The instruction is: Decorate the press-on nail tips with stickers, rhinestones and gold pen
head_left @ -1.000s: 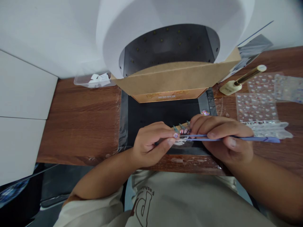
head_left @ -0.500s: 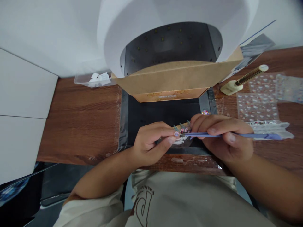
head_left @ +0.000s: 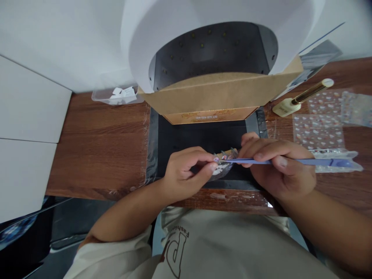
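My left hand (head_left: 187,170) is closed, thumb and forefinger pinching a small decorated false nail (head_left: 216,159). In my right hand (head_left: 280,164) lies a slim pair of blue-purple tweezers (head_left: 302,161), held like a pen, its fine tip at that nail. Between the hands, a tan strip (head_left: 231,152) carries several small grey clips and decorated nails, partly covered by my right fingers. Just beneath it is a clear round piece with white bits (head_left: 221,169). All of this is above a black mat (head_left: 186,135).
A white lamp (head_left: 139,50) with an oval opening stands on a brown cardboard box (head_left: 221,93) behind the mat. To the right are a nail polish bottle (head_left: 286,107), patterned sticker sheets (head_left: 318,131) and a plastic packet (head_left: 353,155). A clear tray (head_left: 101,95) holds white papers.
Both hands have shifted slightly up, with the strip, tweezers and nail. The clear round piece now shows more below the strip. The sparkly piece by my right knuckles is now hidden.
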